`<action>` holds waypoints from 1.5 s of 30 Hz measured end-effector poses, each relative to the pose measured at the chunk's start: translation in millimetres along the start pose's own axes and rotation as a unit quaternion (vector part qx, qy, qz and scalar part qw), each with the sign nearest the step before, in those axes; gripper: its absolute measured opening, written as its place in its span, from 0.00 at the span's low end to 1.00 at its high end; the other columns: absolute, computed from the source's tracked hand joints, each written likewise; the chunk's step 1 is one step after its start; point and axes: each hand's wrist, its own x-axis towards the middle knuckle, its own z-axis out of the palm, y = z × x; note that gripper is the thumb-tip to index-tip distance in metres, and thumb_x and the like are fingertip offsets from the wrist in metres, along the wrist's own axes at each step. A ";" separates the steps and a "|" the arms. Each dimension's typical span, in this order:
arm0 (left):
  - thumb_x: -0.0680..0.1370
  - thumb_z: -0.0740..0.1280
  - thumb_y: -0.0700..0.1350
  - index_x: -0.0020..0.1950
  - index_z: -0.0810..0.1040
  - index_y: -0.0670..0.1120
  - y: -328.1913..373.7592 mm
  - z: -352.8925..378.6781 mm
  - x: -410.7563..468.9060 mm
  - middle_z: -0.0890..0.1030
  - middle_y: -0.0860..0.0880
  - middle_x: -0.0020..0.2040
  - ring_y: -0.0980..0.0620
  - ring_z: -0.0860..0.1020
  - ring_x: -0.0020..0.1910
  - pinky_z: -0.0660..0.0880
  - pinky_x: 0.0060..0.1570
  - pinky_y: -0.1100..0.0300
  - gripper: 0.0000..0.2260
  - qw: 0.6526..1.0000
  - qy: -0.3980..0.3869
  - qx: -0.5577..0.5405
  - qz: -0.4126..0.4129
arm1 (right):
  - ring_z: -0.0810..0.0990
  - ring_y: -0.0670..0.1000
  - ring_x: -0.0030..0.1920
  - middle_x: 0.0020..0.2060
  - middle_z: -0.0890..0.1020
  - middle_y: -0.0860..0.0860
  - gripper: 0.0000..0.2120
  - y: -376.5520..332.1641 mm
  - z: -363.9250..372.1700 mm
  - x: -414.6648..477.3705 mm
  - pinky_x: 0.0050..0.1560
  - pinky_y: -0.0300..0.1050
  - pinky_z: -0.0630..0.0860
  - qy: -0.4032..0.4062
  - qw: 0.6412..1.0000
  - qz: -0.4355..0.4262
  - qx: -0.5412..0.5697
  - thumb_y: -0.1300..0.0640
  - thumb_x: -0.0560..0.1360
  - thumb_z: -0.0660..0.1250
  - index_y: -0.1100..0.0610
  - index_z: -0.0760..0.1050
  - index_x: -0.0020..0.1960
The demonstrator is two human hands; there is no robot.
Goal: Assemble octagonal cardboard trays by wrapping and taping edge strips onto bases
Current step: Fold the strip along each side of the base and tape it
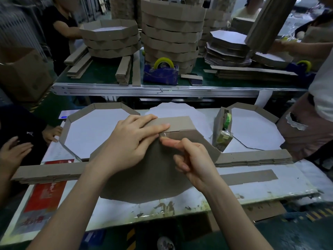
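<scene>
In the head view, the left hand (pixel 129 141) is lying flat over the far edge of the brown octagonal base (pixel 149 177). Its fingers are stretching out and pressing the edge strip (pixel 180 122) against that edge, so its grip is spread open and closing round nothing. The right hand (pixel 194 159) is coming in from the right with the forefinger straight. That finger is pressing down beside a small piece of clear tape (pixel 163 135) at the seam of strip and base. Its other fingers are curling into the palm and holding nothing.

The base is lying brown side up on the white desk (pixel 162 208), right in front of the person. Behind it to the left, a finished tray (pixel 108 105) is showing its white floor. To the right, a cardboard holder (pixel 219 123) is carrying a tape roll (pixel 227 120), with another tray (pixel 260 110) just beyond.

Flat strip piles (pixel 252 157) are lying along both sides, with a single strip (pixel 250 176) nearer. Across the gap, a second desk (pixel 144 87) is bearing tall tray stacks (pixel 171 37) and a blue tape dispenser (pixel 160 73). Other people are standing at either side.
</scene>
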 end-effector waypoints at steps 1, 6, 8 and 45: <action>0.79 0.56 0.53 0.67 0.71 0.66 2.3 -0.8 2.0 0.74 0.52 0.69 0.49 0.69 0.66 0.66 0.61 0.50 0.17 1.000 0.011 -0.020 -0.013 | 0.62 0.45 0.21 0.36 0.84 0.51 0.16 2.0 -0.9 1.4 0.24 0.37 0.59 -0.003 1.000 -0.002 -0.003 0.58 0.79 0.59 0.59 0.86 0.52; 0.72 0.59 0.70 0.57 0.79 0.66 14.6 3.9 12.3 0.80 0.56 0.61 0.54 0.74 0.60 0.72 0.59 0.47 0.19 0.992 0.076 -0.073 -0.076 | 0.61 0.45 0.21 0.27 0.68 0.52 0.16 9.4 -5.6 6.7 0.24 0.38 0.60 -0.004 1.000 0.007 0.013 0.54 0.72 0.62 0.57 0.86 0.49; 0.71 0.61 0.72 0.55 0.80 0.65 13.9 6.8 14.2 0.80 0.57 0.59 0.55 0.74 0.58 0.73 0.57 0.49 0.20 0.988 0.090 -0.082 -0.090 | 0.60 0.45 0.21 0.27 0.70 0.54 0.16 9.7 -5.1 7.8 0.24 0.38 0.60 -0.005 1.000 0.006 0.025 0.54 0.71 0.62 0.59 0.86 0.48; 0.66 0.51 0.80 0.76 0.62 0.55 20.7 4.4 30.9 0.73 0.52 0.68 0.49 0.70 0.66 0.66 0.66 0.47 0.45 0.981 0.024 0.189 -0.034 | 0.72 0.41 0.36 0.32 0.74 0.42 0.18 -42.5 -52.3 56.3 0.38 0.33 0.67 0.026 0.911 -0.141 -0.388 0.47 0.83 0.59 0.53 0.74 0.37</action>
